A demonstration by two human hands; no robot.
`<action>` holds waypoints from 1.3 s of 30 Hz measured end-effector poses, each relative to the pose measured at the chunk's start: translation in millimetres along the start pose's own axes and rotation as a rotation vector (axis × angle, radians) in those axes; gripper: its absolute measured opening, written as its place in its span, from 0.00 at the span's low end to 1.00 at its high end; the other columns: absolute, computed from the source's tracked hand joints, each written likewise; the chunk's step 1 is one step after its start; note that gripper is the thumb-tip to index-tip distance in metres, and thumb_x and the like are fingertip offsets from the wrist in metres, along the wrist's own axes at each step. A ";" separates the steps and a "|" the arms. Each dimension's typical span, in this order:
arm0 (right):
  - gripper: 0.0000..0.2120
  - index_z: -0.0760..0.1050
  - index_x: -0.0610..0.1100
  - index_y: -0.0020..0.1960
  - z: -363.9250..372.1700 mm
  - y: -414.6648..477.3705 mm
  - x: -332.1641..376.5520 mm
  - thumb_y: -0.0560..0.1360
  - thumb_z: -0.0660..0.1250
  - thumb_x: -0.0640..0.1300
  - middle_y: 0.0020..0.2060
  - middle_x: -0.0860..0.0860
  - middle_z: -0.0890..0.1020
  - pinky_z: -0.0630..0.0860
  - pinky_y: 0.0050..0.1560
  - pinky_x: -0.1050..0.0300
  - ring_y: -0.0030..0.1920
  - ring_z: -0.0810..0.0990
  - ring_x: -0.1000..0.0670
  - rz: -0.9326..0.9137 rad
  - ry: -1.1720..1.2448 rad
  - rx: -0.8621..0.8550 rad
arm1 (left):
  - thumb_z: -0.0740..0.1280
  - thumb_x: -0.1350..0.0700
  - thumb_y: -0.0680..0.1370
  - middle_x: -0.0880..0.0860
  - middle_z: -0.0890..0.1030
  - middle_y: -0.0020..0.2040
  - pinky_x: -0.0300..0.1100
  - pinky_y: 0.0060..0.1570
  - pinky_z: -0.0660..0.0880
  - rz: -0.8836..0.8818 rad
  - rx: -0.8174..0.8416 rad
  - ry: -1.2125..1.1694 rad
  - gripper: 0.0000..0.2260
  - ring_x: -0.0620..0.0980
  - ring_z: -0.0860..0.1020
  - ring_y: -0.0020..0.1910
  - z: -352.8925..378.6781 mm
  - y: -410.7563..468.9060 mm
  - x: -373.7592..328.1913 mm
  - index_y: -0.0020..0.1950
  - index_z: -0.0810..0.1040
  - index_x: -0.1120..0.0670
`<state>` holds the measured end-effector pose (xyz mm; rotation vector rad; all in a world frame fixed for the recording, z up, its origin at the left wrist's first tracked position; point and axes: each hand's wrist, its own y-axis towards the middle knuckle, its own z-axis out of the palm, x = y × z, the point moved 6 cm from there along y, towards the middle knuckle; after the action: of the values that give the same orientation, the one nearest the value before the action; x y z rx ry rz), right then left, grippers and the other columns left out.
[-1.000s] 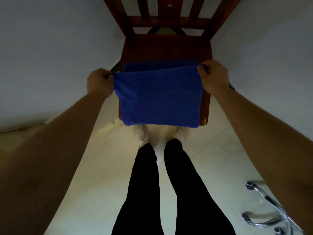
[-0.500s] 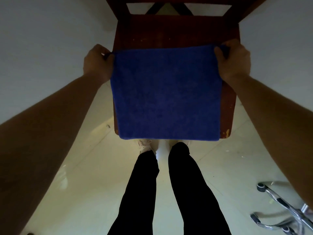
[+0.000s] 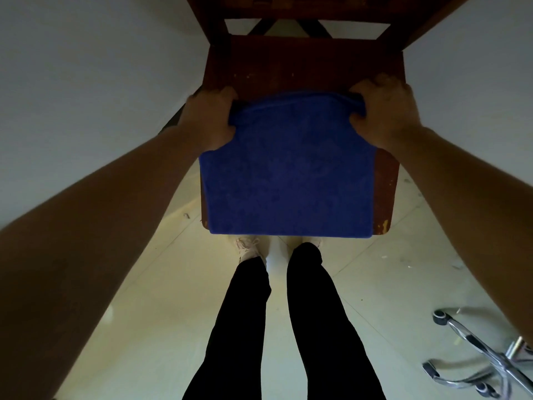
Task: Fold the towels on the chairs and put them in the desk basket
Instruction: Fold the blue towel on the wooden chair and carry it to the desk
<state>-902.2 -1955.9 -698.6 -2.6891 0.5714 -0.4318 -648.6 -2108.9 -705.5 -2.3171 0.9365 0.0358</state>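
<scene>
We have the blue towel [image 3: 288, 174] lying on the seat of the wooden chair [image 3: 302, 62], its near edge along the front edge of the seat and hanging just past it. Half a second ago it lay spread flat, with our hands out at its far corners near the chair back. Now both hands have drawn toward us and inward, and a wider strip of bare seat shows behind the towel.

The left hand [image 3: 209, 119] holds the far left corner, its fingers [image 3: 222, 96] curled over the cloth and the thumb pressed on top. The right hand [image 3: 383, 114] grips the far right corner the same way. Between them the far edge is bunched and lifted into a soft arc, while the rest of the towel lies flat.

We read this as the start of the next fold: the far edge is being picked up to come over toward the near edge. The cloth is limp, so the two corners should travel together or the fold will skew. The near edge may also slip off the seat, since little holds it there.

The desk basket is out of view, so putting the towel away is yet to come. The chrome base of a wheeled office chair [image 3: 476, 356] stands on the tiled floor [image 3: 144, 284] at the lower right.
</scene>
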 end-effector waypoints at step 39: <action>0.13 0.81 0.43 0.58 -188.1 -75.8 -3.9 0.77 0.64 0.45 0.48 0.55 0.80 0.74 0.47 0.75 0.42 0.77 0.64 0.128 0.565 -0.542 | 0.58 0.55 0.77 0.53 0.82 0.57 0.31 0.47 0.72 -0.185 -0.735 -0.458 0.16 0.46 0.78 0.53 -187.5 -106.6 -13.0 0.59 0.80 0.55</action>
<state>-948.8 -1941.6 -501.7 -2.9894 1.1513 -1.1625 -628.3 -2148.4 -494.0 -2.8466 0.5094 0.9289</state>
